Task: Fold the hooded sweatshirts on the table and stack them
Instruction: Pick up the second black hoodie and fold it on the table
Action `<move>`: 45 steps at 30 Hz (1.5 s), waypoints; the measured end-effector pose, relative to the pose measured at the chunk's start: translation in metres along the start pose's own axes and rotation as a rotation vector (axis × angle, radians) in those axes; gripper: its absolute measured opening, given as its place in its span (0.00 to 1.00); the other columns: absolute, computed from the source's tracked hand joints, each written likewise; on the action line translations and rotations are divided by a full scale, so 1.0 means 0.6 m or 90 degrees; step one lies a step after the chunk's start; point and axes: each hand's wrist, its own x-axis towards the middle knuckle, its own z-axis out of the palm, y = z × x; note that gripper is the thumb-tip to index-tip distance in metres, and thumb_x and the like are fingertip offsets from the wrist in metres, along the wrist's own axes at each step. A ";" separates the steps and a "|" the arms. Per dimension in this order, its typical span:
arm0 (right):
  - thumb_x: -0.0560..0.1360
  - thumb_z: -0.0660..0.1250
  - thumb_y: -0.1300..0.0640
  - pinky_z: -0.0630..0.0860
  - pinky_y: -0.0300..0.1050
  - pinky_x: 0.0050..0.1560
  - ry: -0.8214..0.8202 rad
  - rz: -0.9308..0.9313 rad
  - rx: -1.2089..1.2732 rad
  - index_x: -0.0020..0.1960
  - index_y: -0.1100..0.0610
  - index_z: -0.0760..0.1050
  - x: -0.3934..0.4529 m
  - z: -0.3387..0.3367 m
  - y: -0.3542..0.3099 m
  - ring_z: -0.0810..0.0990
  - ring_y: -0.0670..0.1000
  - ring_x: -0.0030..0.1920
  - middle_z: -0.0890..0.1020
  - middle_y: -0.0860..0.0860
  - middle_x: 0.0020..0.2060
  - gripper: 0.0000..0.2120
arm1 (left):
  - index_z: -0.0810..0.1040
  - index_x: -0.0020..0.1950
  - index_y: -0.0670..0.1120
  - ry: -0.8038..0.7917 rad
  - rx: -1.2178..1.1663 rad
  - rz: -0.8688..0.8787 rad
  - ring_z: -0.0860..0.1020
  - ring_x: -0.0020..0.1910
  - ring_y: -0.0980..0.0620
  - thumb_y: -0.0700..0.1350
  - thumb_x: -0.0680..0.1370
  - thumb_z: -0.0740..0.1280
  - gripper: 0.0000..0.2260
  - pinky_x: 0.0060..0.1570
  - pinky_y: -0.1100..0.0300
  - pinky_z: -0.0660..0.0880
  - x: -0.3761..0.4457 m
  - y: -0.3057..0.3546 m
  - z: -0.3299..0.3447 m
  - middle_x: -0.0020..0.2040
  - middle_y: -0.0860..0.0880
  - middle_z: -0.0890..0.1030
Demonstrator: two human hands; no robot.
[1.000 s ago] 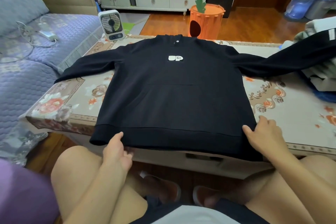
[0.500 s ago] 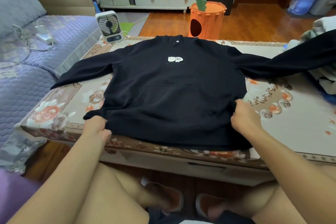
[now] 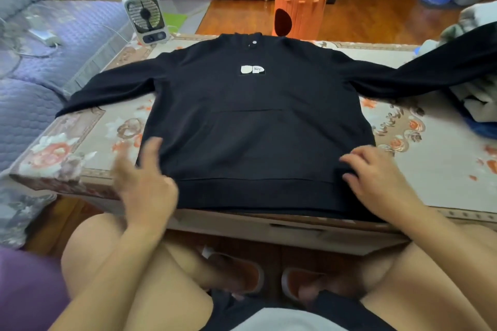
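A floral-clothed desk (image 3: pixel 443 169) fills mid-frame, with the black hooded sweatshirt (image 3: pixel 255 126) spread across it. Left hand (image 3: pixel 145 185) hovers open; right hand (image 3: pixel 376 177) lies flat on the hem. The overhanging hem could slide off.

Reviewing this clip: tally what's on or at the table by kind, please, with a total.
Black hooded sweatshirt, spread flat: 1
Pile of other clothes, items not countable: 1
Small white fan: 1
Hands on the sweatshirt's hem, left hand and right hand: 2
Total: 5
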 end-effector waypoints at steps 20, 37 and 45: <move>0.73 0.76 0.62 0.75 0.44 0.42 -0.057 -0.293 0.095 0.52 0.55 0.84 -0.060 -0.008 -0.077 0.75 0.51 0.44 0.79 0.47 0.43 0.08 | 0.72 0.46 0.49 -0.403 0.025 0.662 0.71 0.66 0.47 0.47 0.80 0.68 0.06 0.66 0.52 0.69 -0.032 0.042 0.039 0.67 0.49 0.72; 0.79 0.63 0.52 0.73 0.55 0.56 -0.129 0.555 0.225 0.68 0.61 0.70 0.089 -0.015 0.026 0.76 0.65 0.60 0.76 0.62 0.63 0.21 | 0.70 0.48 0.46 -0.323 0.086 0.621 0.75 0.55 0.44 0.39 0.69 0.63 0.10 0.55 0.54 0.71 -0.057 0.031 0.045 0.58 0.48 0.75; 0.76 0.59 0.63 0.74 0.56 0.49 -0.063 0.435 0.022 0.76 0.46 0.63 0.061 -0.024 0.050 0.77 0.66 0.52 0.78 0.61 0.57 0.31 | 0.69 0.52 0.51 -0.357 0.146 0.674 0.70 0.47 0.49 0.43 0.72 0.67 0.11 0.43 0.54 0.71 -0.060 0.074 0.040 0.51 0.52 0.72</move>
